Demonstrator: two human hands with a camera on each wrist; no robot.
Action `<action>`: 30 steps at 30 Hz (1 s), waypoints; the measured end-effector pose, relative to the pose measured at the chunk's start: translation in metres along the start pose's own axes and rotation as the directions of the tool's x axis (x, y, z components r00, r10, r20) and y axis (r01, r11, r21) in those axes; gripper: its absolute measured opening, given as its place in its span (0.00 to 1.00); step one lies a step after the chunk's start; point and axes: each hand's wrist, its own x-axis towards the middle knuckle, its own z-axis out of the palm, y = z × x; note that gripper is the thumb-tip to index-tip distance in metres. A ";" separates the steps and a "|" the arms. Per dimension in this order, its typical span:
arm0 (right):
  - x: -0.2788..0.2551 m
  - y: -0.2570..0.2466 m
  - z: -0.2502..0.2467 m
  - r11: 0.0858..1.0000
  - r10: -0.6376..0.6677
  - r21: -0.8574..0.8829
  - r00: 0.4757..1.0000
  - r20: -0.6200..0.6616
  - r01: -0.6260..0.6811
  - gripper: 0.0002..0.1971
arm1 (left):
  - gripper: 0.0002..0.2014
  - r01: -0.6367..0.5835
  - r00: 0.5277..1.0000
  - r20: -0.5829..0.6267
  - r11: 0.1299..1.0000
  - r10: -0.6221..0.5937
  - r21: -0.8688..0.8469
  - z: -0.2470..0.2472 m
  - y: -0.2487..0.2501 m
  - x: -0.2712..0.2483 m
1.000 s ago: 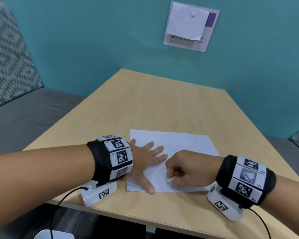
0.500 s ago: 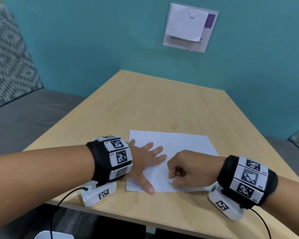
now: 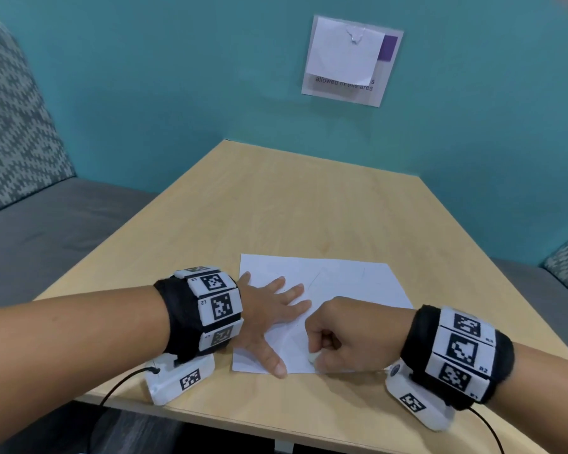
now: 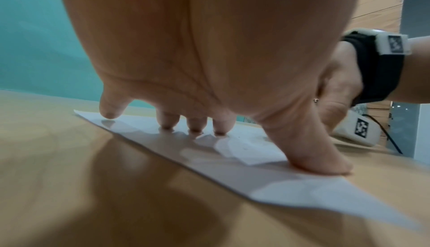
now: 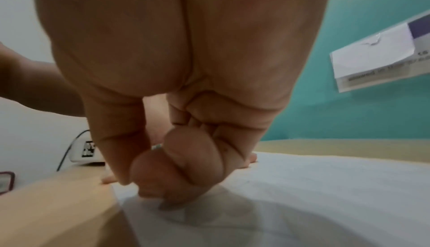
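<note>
A white sheet of paper (image 3: 351, 283) with faint pencil lines lies on the light wooden table (image 3: 309, 198) near its front edge. My left hand (image 3: 286, 309) lies flat on the sheet's left part, fingers spread, fingertips (image 4: 195, 128) and thumb pressing the paper (image 4: 302, 186) down. My right hand (image 3: 322, 350) is curled into a fist on the sheet's near edge and pinches a small white eraser (image 3: 313, 357) against the paper. In the right wrist view the curled fingers (image 5: 177, 168) hide the eraser and touch the paper (image 5: 325, 196).
Teal walls close the table in at the back and right, with a paper sign (image 3: 348, 60) on the back wall. Grey upholstered benches (image 3: 46, 231) run along both sides. The far half of the tabletop holds nothing.
My right fist has shifted slightly left along the sheet's near edge, still pinching the eraser. The left hand has stayed flat in place.
</note>
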 end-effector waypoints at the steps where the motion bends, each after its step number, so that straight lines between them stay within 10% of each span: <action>1: -0.001 -0.002 0.002 1.000 -0.008 0.011 1.000 -0.002 0.008 0.07 | 0.55 -0.005 1.000 -0.003 1.000 0.005 -0.002 0.000 0.000 0.000; 11: -0.019 0.034 -0.044 0.984 0.170 0.096 0.950 -0.264 -0.149 0.07 | 0.52 -0.062 0.991 0.123 0.998 0.059 0.017 0.005 0.006 -0.033; 30: 0.038 0.056 -0.041 0.947 0.289 0.177 0.950 -0.114 -0.267 0.09 | 0.54 0.020 0.991 -0.133 1.000 -0.016 0.024 -0.033 0.001 0.011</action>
